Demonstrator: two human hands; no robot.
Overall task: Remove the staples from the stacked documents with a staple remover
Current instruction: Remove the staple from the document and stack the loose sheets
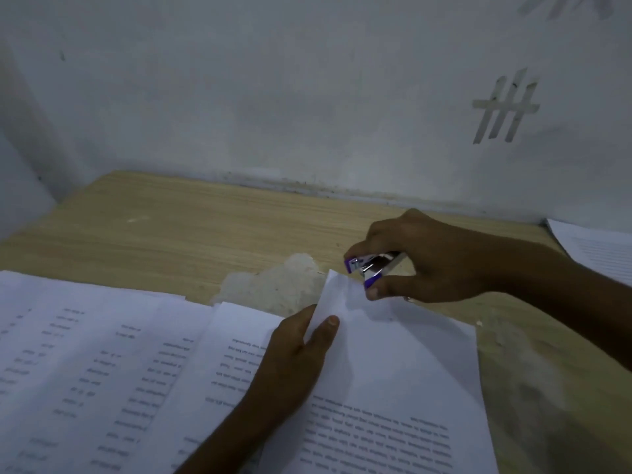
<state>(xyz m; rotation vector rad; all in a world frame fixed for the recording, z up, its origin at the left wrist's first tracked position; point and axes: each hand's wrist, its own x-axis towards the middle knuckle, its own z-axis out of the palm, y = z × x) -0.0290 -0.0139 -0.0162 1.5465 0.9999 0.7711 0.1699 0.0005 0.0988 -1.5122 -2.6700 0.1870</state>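
Pinching the raised corner of one printed document [393,371], the left grip [297,347] sits near centre. The right grip [427,261] clasps the single purple-and-metal staple remover [371,268] just beside that corner. At least two overlapping sheets [85,354] lie left and another paper [595,248] far right, on the wood-grain worktop [171,217] with its rough worn patch [280,285].

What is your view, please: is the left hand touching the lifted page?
Touching. The head view shows the left hand pinching the raised corner of the page, with the thumb lying on top of the paper.
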